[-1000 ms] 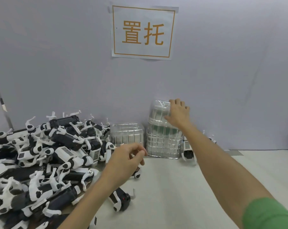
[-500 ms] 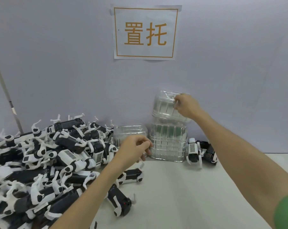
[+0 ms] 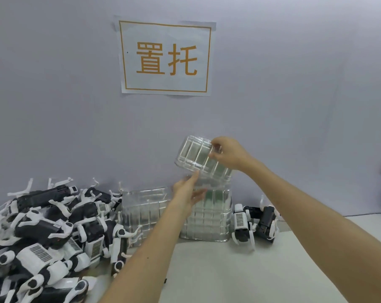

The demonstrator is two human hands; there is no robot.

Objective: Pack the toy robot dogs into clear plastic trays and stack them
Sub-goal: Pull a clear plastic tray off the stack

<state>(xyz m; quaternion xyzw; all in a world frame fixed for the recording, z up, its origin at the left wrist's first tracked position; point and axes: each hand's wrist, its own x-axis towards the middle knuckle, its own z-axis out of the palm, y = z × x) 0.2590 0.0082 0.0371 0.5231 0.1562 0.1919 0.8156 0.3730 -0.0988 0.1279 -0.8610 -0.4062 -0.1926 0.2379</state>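
Observation:
My right hand [image 3: 228, 155] grips the top edge of a clear plastic tray [image 3: 195, 155], held tilted in the air above the taller stack of clear trays [image 3: 209, 217]. My left hand [image 3: 188, 193] reaches up with straight fingers that touch the lifted tray's lower edge. A shorter stack of trays [image 3: 143, 206] stands to the left against the wall. A big pile of black-and-white toy robot dogs [image 3: 45, 232] covers the left of the table. Two more dogs [image 3: 254, 223] lie right of the tall stack.
A grey wall rises right behind the tray stacks, with a paper sign [image 3: 165, 56] taped on it. The white tabletop [image 3: 240, 272] stretches in front of the stacks and to the right.
My right hand has lifted the top tray higher off the tall stack and tilted it. My left hand has risen from near the dogs to the tray's lower edge.

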